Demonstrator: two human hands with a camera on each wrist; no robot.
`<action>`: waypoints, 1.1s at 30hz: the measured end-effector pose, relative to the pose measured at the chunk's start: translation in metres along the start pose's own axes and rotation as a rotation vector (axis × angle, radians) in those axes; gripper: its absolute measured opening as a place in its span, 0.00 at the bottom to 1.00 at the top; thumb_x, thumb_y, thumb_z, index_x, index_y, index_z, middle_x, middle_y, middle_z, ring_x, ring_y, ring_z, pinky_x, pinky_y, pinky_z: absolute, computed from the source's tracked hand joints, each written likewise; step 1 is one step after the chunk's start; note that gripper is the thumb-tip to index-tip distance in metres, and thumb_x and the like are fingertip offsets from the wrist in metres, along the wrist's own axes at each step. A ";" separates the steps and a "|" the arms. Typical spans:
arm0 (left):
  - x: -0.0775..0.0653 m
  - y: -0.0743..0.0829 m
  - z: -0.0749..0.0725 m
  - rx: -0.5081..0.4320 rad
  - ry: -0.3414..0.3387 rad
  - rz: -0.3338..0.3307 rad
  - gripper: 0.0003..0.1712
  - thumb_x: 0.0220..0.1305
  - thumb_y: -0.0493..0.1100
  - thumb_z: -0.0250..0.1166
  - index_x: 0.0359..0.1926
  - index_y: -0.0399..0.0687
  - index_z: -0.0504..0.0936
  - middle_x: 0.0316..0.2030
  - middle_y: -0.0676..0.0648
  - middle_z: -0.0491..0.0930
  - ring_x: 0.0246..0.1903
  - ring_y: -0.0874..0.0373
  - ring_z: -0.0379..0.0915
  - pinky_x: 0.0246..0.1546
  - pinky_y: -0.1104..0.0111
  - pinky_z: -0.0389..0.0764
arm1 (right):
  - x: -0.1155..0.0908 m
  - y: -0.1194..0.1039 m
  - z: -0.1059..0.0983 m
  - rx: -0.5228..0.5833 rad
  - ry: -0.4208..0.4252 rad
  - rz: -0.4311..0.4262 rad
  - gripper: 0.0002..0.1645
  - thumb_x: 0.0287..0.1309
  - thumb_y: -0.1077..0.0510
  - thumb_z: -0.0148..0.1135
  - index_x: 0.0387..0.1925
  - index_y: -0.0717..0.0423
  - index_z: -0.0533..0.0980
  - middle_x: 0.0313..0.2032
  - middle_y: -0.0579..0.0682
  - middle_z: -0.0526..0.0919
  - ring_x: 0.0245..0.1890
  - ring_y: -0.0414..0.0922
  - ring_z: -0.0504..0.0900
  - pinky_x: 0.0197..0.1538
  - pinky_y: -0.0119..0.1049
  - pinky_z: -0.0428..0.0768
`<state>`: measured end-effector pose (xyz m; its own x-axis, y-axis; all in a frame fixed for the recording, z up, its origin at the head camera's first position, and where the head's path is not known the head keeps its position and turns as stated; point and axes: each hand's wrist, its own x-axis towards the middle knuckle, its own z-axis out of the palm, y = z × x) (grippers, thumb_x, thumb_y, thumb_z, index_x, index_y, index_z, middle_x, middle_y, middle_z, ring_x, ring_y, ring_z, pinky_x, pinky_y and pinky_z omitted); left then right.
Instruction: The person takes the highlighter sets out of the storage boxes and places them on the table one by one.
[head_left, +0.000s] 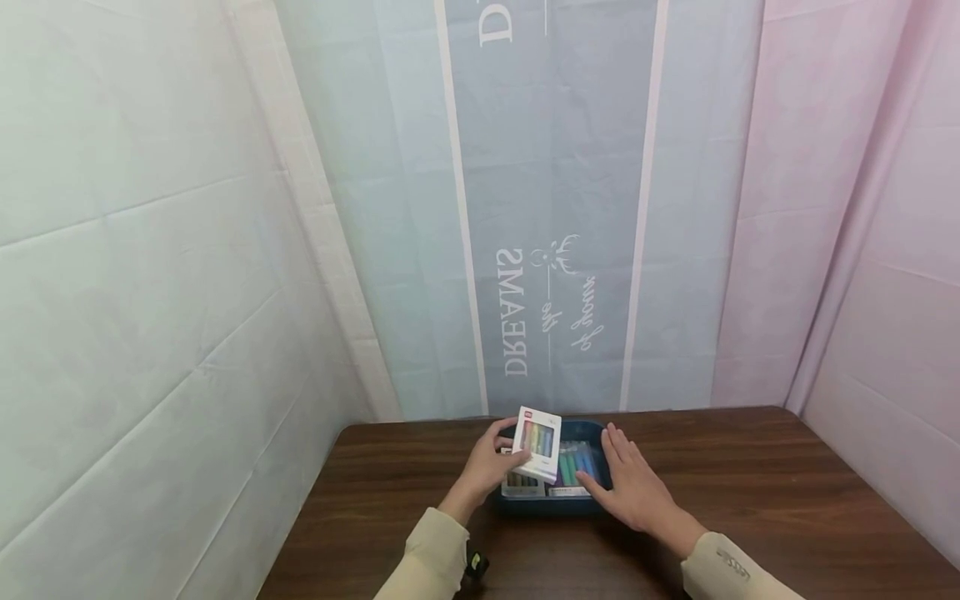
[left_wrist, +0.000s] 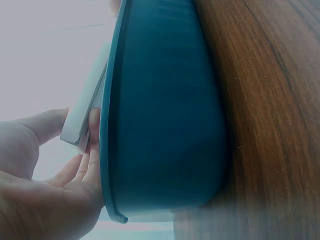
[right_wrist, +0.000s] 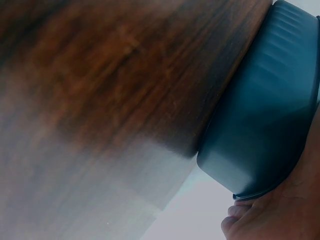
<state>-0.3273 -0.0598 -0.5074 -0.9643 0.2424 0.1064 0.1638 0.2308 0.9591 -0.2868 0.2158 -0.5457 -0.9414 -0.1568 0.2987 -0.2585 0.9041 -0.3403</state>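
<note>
So the left hand (head_left: 483, 467) has its grip pinched on a white box (head_left: 537, 442) with coloured sticks in its window, tilted over the left half of a blue tray (head_left: 555, 506). The right hand (head_left: 630, 483) isn't gripping anything, fingers pretty straight along the tray's right side. Inside, there's a green-and-blue pack (head_left: 577, 467) on the right, plus another pack (head_left: 522, 483) left, partly hidden by the box. Tray's on a brown wood surface (head_left: 735, 475), near the far edge.
</note>
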 end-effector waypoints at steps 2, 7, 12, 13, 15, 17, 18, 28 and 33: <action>-0.001 -0.001 -0.001 0.001 0.005 0.004 0.38 0.68 0.35 0.75 0.76 0.45 0.72 0.47 0.42 0.86 0.39 0.54 0.83 0.44 0.56 0.87 | -0.001 0.000 0.000 0.003 -0.001 0.001 0.62 0.72 0.28 0.59 0.79 0.75 0.56 0.81 0.72 0.53 0.82 0.68 0.53 0.80 0.66 0.55; -0.006 -0.003 -0.004 0.003 0.016 -0.002 0.38 0.68 0.36 0.76 0.76 0.46 0.72 0.49 0.42 0.86 0.41 0.54 0.83 0.43 0.59 0.87 | -0.002 0.000 0.001 0.001 -0.004 0.003 0.62 0.72 0.28 0.60 0.79 0.76 0.56 0.81 0.73 0.53 0.82 0.68 0.53 0.81 0.65 0.54; -0.010 -0.004 -0.006 -0.025 0.012 0.007 0.39 0.68 0.36 0.75 0.77 0.46 0.70 0.49 0.41 0.85 0.42 0.53 0.83 0.44 0.57 0.88 | -0.003 0.000 0.002 -0.004 0.001 0.004 0.62 0.72 0.28 0.59 0.79 0.76 0.56 0.81 0.73 0.53 0.81 0.69 0.53 0.81 0.65 0.54; -0.011 -0.004 -0.006 -0.035 0.010 0.008 0.39 0.68 0.35 0.75 0.77 0.45 0.70 0.49 0.41 0.85 0.42 0.53 0.83 0.44 0.57 0.88 | -0.003 0.000 0.002 -0.005 0.002 0.004 0.62 0.72 0.27 0.59 0.79 0.76 0.56 0.81 0.73 0.53 0.81 0.69 0.54 0.81 0.65 0.54; -0.013 -0.004 -0.008 -0.046 0.010 0.008 0.39 0.69 0.35 0.75 0.77 0.45 0.70 0.50 0.40 0.85 0.42 0.53 0.83 0.45 0.55 0.89 | -0.002 0.001 0.002 -0.007 0.003 0.005 0.62 0.72 0.27 0.59 0.79 0.76 0.56 0.81 0.73 0.54 0.81 0.69 0.54 0.81 0.65 0.54; -0.015 -0.003 -0.009 -0.047 0.012 0.007 0.39 0.69 0.35 0.75 0.77 0.46 0.70 0.51 0.41 0.85 0.42 0.53 0.83 0.45 0.56 0.89 | -0.002 0.001 0.002 -0.009 0.002 0.004 0.62 0.72 0.27 0.59 0.79 0.75 0.56 0.81 0.73 0.53 0.82 0.68 0.53 0.81 0.65 0.54; -0.016 -0.003 -0.010 -0.047 0.012 0.010 0.39 0.69 0.35 0.75 0.77 0.46 0.70 0.51 0.40 0.85 0.42 0.53 0.83 0.45 0.56 0.88 | -0.002 0.001 0.003 -0.007 0.001 0.004 0.62 0.72 0.27 0.59 0.79 0.75 0.56 0.81 0.72 0.53 0.82 0.68 0.53 0.81 0.65 0.54; -0.027 -0.002 -0.017 -0.067 0.016 -0.009 0.39 0.69 0.35 0.74 0.77 0.46 0.69 0.52 0.39 0.84 0.44 0.51 0.83 0.45 0.58 0.88 | -0.004 0.001 0.001 0.002 0.016 -0.011 0.62 0.72 0.27 0.59 0.79 0.75 0.57 0.81 0.72 0.54 0.81 0.68 0.54 0.80 0.65 0.55; -0.034 -0.001 -0.021 -0.078 0.006 -0.020 0.40 0.70 0.37 0.74 0.78 0.47 0.68 0.54 0.39 0.84 0.45 0.52 0.83 0.46 0.57 0.88 | -0.004 0.002 0.001 0.004 0.013 -0.009 0.61 0.72 0.28 0.59 0.79 0.75 0.56 0.81 0.72 0.54 0.82 0.68 0.54 0.80 0.65 0.54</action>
<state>-0.2995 -0.0880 -0.5063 -0.9685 0.2330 0.0879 0.1277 0.1616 0.9786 -0.2836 0.2173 -0.5488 -0.9363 -0.1593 0.3131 -0.2674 0.9012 -0.3410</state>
